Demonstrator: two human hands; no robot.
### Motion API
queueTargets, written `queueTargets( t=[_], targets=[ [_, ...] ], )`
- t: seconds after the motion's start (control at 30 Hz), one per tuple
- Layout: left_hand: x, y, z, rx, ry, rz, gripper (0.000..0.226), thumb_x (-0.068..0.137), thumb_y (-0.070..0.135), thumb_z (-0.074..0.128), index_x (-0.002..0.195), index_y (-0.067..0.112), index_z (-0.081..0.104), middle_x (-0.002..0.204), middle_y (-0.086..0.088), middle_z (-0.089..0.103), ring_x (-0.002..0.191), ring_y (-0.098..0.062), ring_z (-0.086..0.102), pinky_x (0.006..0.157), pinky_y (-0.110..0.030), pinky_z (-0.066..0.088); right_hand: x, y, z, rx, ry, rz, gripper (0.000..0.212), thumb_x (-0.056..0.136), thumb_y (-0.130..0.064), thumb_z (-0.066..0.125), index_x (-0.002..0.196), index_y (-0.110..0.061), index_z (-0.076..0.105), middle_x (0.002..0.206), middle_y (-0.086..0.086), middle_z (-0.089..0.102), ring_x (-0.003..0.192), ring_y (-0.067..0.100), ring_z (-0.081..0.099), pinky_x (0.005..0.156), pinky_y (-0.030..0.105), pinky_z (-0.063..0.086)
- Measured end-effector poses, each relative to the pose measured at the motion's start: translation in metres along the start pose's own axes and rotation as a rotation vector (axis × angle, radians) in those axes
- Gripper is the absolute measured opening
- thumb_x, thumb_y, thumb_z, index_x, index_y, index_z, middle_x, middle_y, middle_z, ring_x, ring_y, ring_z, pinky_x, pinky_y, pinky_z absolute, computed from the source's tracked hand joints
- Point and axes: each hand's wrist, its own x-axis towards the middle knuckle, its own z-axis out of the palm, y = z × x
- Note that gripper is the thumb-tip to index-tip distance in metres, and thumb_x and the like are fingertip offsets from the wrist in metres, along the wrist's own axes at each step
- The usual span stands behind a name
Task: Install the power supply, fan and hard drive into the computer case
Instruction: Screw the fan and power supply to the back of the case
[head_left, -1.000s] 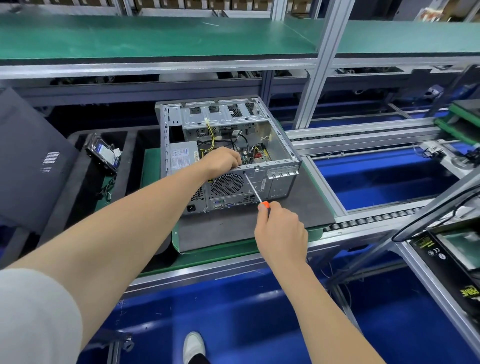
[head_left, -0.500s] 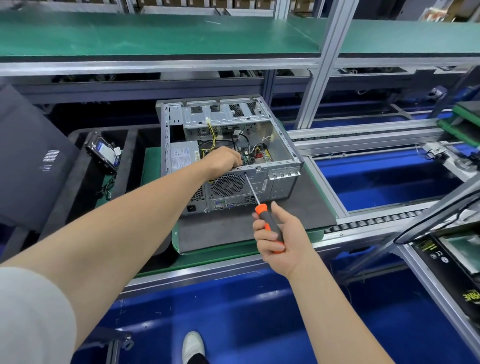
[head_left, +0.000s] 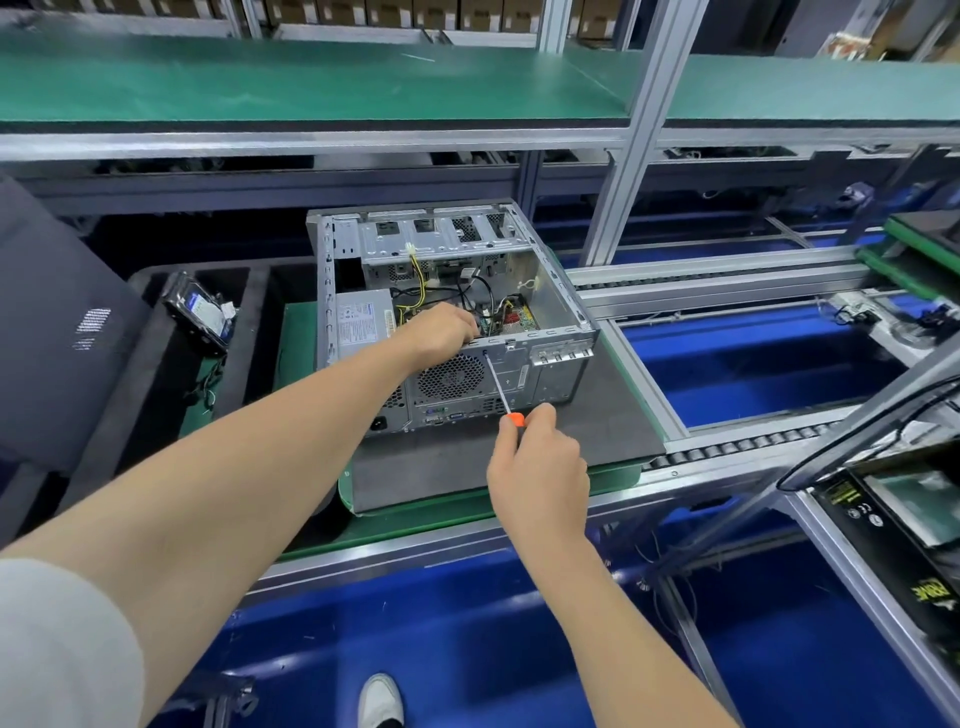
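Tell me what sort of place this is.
Probably a factory assembly line for computers: an open grey metal computer case sits along a silver roller conveyor, under aluminium-framed shelves with green mats, while the right hand grips an orange-handled screwdriver.

Silver computer case (head_left: 556, 358) with a round fan grill (head_left: 451, 375) of tiny holes. Yellow and black wires (head_left: 417, 280) inside. Screwdriver (head_left: 500, 387) with an orange handle. Dark grey mat (head_left: 597, 431), green surface (head_left: 298, 343), blue floor (head_left: 467, 623), white shoe (head_left: 381, 701).
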Motion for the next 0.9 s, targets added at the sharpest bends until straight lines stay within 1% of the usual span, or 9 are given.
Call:
queueTargets(
  t=[0.17, 0.27, 0.37, 0.43, 0.57, 0.7, 0.77, 0.8, 0.9],
  targets=[
    [0.000, 0.003, -0.001, -0.021, 0.016, -0.004, 0.038, 0.088, -0.005, 0.046, 0.065, 0.023, 0.057, 0.128, -0.014, 0.066, 0.121, -0.034, 0.057, 0.067, -0.017, 0.037, 0.017, 0.011, -0.006, 0.837, -0.302, 0.491, 0.030, 0.102, -0.033, 0.061, 0.090, -0.006, 0.060, 0.068, 0.005, 0.063, 0.048, 0.017, 0.046, 0.043, 0.028, 0.032],
    [0.000, 0.004, -0.001, -0.031, 0.020, -0.004, 0.038, 0.087, -0.005, 0.047, 0.062, 0.022, 0.055, 0.115, -0.007, 0.067, 0.094, -0.024, 0.062, 0.050, -0.007, 0.032, 0.025, 0.021, -0.013, 1.326, -0.619, 0.814, 0.027, 0.105, -0.029, 0.056, 0.093, -0.005, 0.058, 0.067, 0.005, 0.055, 0.039, 0.011, 0.034, 0.030, 0.021, 0.022],
    [0.000, 0.004, -0.002, -0.032, 0.013, -0.008, 0.037, 0.087, -0.006, 0.046, 0.063, 0.020, 0.056, 0.121, -0.011, 0.067, 0.073, -0.008, 0.054, 0.051, -0.006, 0.035, 0.025, 0.032, -0.010, 1.734, -0.812, 1.026, 0.022, 0.097, -0.024, 0.060, 0.099, -0.002, 0.059, 0.067, 0.001, 0.052, 0.035, 0.007, 0.034, 0.028, 0.017, 0.023],
    [-0.001, 0.005, -0.002, -0.025, 0.023, -0.021, 0.029, 0.087, -0.007, 0.046, 0.072, 0.009, 0.065, 0.126, -0.017, 0.066, 0.101, -0.021, 0.065, 0.068, -0.013, 0.046, 0.022, 0.035, -0.008, 1.847, -0.829, 1.071, 0.024, 0.092, -0.022, 0.063, 0.102, -0.001, 0.060, 0.068, 0.001, 0.052, 0.035, 0.007, 0.036, 0.029, 0.016, 0.023],
    [-0.001, 0.003, 0.000, -0.002, 0.016, -0.017, 0.029, 0.093, -0.006, 0.044, 0.103, -0.007, 0.071, 0.136, -0.020, 0.062, 0.133, -0.028, 0.052, 0.082, -0.010, 0.038, 0.017, 0.028, -0.008, 1.359, -0.659, 0.830, 0.031, 0.097, -0.037, 0.066, 0.098, -0.007, 0.063, 0.073, 0.008, 0.063, 0.045, 0.012, 0.049, 0.033, 0.020, 0.029],
    [0.000, 0.002, -0.001, 0.067, -0.035, 0.020, 0.025, 0.088, -0.013, 0.040, 0.072, -0.006, 0.058, 0.128, -0.028, 0.062, 0.121, -0.027, 0.058, 0.077, -0.027, 0.043, 0.007, 0.018, -0.008, 0.240, -0.219, 0.159, 0.030, 0.098, -0.039, 0.061, 0.086, -0.013, 0.054, 0.073, 0.005, 0.065, 0.055, 0.022, 0.058, 0.049, 0.035, 0.042],
    [0.000, 0.001, -0.001, 0.116, -0.029, 0.048, 0.023, 0.084, -0.013, 0.040, 0.065, 0.000, 0.041, 0.127, -0.034, 0.056, 0.110, -0.012, 0.028, 0.069, -0.031, 0.034, 0.001, 0.011, -0.005, -0.210, -0.089, -0.036, 0.028, 0.106, -0.043, 0.047, 0.093, -0.017, 0.052, 0.081, -0.001, 0.063, 0.066, 0.025, 0.062, 0.056, 0.034, 0.042],
    [-0.001, 0.002, -0.001, 0.135, -0.025, 0.055, 0.023, 0.083, -0.012, 0.041, 0.065, 0.003, 0.038, 0.128, -0.033, 0.054, 0.083, -0.010, 0.025, 0.069, -0.034, 0.031, -0.001, 0.007, -0.004, -0.294, -0.065, -0.068, 0.030, 0.108, -0.043, 0.041, 0.098, -0.018, 0.053, 0.085, -0.001, 0.063, 0.072, 0.026, 0.066, 0.057, 0.034, 0.043],
    [0.000, 0.001, -0.001, 0.136, -0.024, 0.040, 0.020, 0.085, -0.009, 0.042, 0.071, 0.004, 0.047, 0.130, -0.024, 0.058, 0.069, -0.023, 0.032, 0.069, -0.030, 0.035, 0.004, 0.006, 0.001, -0.209, -0.114, -0.036, 0.037, 0.110, -0.041, 0.037, 0.099, -0.013, 0.058, 0.086, 0.004, 0.066, 0.078, 0.030, 0.068, 0.060, 0.035, 0.043]
  ],
)
